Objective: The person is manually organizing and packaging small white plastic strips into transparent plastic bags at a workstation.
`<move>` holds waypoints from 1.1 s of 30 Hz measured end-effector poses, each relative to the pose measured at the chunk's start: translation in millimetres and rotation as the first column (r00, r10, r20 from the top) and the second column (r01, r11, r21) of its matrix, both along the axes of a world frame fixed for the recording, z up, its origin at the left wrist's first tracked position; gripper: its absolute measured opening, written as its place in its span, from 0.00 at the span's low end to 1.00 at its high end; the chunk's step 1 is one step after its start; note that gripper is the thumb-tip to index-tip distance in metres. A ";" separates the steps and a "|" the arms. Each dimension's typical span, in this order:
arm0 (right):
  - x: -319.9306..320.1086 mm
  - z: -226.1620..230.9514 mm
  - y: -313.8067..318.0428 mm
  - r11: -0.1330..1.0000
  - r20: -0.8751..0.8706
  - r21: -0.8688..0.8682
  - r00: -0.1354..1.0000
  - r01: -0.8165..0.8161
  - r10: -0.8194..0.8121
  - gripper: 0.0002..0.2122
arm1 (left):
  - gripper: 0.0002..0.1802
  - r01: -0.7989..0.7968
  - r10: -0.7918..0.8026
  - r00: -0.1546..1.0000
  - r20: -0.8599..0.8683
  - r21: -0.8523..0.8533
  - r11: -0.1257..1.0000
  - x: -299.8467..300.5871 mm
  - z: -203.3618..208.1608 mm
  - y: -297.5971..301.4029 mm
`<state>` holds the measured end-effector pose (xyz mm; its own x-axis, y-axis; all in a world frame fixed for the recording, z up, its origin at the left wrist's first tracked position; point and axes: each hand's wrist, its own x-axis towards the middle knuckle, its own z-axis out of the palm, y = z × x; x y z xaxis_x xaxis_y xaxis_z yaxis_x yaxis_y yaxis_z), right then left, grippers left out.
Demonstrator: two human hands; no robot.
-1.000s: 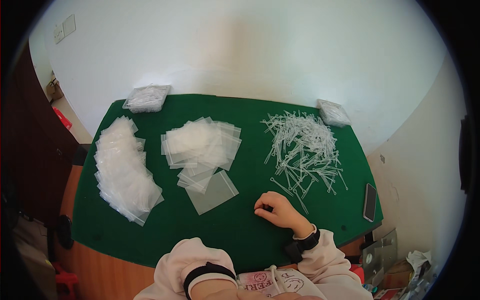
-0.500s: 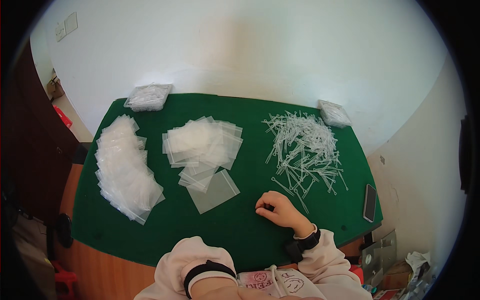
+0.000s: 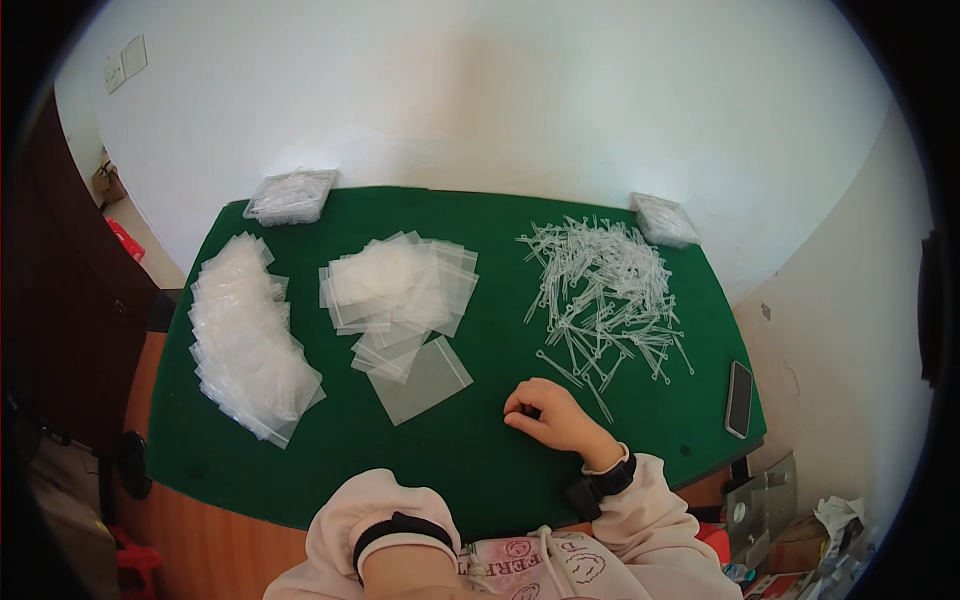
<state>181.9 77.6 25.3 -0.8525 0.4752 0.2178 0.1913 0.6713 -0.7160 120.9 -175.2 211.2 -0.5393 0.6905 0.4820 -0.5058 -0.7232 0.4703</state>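
Clear sticks with looped ends: one pile (image 3: 610, 290), individual sticks too overlapped to be counted. It is laid beyond the right hand (image 3: 545, 412); its nearest sticks lie just beside the back of the hand, outside the curled fingers.

Clear flat bags: two groups, exact numbers hidden by overlap. In the middle group (image 3: 395, 285), the nearest bag (image 3: 420, 382) is set to the left of the fingertips, near but apart. The other group (image 3: 245, 340) is fanned in a curved row, farther left.

Hands: one in view, rested on the green tabletop (image 3: 450, 480). Its fingers are bent toward the thumb; whether they meet, or whether anything is enclosed, cannot be told. The left hand is cut off by the lower edge; its finger state cannot be told.

Clear boxes: two, placed at the far left (image 3: 292, 197) and far right (image 3: 665, 219) corners.

Phone (image 3: 739, 400): one, at the right edge.

Black wrist device (image 3: 600, 485): one, worn on the right wrist.
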 end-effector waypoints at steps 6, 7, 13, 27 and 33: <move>-3.9 0.1 0.3 1.000 0.013 -0.001 1.000 0.011 -0.011 0.04 | 0.34 0.654 -0.575 0.755 -0.316 0.430 0.623 -93.9 -7.2 58.6; -4.4 -0.5 1.5 1.000 0.011 0.005 1.000 0.009 -0.009 0.04 | 0.35 0.652 -0.570 0.757 -0.318 0.418 0.633 -92.5 -9.4 55.4; -3.6 -2.6 4.0 1.000 -0.016 0.026 1.000 -0.002 0.003 0.04 | 0.36 0.696 -0.568 0.717 -0.404 0.394 0.600 -85.5 -6.7 61.3; -2.5 -5.9 4.6 0.999 -0.030 0.039 0.999 -0.017 0.018 0.04 | 0.30 0.733 -0.529 0.679 -0.509 0.425 0.532 -92.7 -3.0 71.4; -2.6 -8.2 3.9 1.000 -0.041 0.009 0.999 -0.003 0.004 0.04 | 0.29 0.715 -0.471 0.698 -0.540 0.485 0.503 -94.6 -6.1 78.3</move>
<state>179.4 81.4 17.1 -0.8445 0.4702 0.2565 0.1599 0.6784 -0.7170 26.3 -96.9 205.1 0.1384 0.2521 0.9577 -0.8498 -0.4664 0.2456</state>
